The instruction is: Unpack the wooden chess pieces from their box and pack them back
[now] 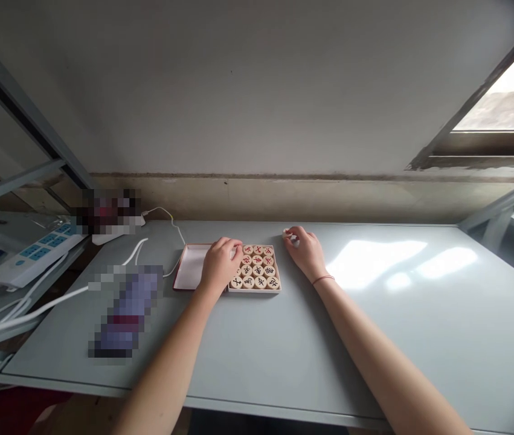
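Pale wall, bright window, sunlit grey table.

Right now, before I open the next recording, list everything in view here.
grey table: 1, pale grey, under everything
open box: 1, white inside, red rim, centre
xiangqi pieces: about 14 visible, pale wood, red and black characters, rows in box
loose piece: 1, pale, at right hand's fingers
power strip: 1, white and blue, left shelf
cables: several, white, left
pixelated objects: 2, unclear, left
window: 1, bright, upper right
thread bracelet: 1, red, right wrist
left hand: over pieces
right hand: right of box
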The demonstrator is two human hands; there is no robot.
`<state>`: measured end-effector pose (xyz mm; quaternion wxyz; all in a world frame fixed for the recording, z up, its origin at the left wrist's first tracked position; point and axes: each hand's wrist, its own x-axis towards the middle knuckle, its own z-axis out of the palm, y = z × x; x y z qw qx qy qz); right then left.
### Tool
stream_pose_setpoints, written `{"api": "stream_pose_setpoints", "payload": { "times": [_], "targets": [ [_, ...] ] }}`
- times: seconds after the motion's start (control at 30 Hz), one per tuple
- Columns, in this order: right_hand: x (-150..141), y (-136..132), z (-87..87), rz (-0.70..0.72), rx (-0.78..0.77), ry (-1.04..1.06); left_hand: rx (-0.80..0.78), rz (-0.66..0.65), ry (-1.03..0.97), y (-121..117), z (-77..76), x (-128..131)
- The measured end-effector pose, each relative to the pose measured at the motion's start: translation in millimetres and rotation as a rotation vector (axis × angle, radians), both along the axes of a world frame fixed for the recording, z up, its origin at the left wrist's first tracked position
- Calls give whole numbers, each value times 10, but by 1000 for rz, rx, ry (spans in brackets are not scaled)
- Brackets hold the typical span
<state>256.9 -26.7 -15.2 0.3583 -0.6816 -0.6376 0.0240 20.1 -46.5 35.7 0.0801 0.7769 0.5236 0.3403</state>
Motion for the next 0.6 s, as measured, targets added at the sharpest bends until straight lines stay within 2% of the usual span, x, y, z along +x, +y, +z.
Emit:
{"api": "stream_pose_setpoints", "payload": {
  "times": [0.2, 0.43, 0.53, 0.6],
  "targets": [
    [15, 134, -6, -53, -34, -5, -33, 74, 10, 31, -29, -49],
    [12, 129, -6, -41, -38, -10, -32, 54, 25, 30, -52, -37],
    [27, 126, 0, -29, -49, -3, -30, 75, 96, 13, -51, 9],
    [23, 86, 15, -31, -4, 13, -59, 128, 181, 0, -38, 60]
  ]
}}
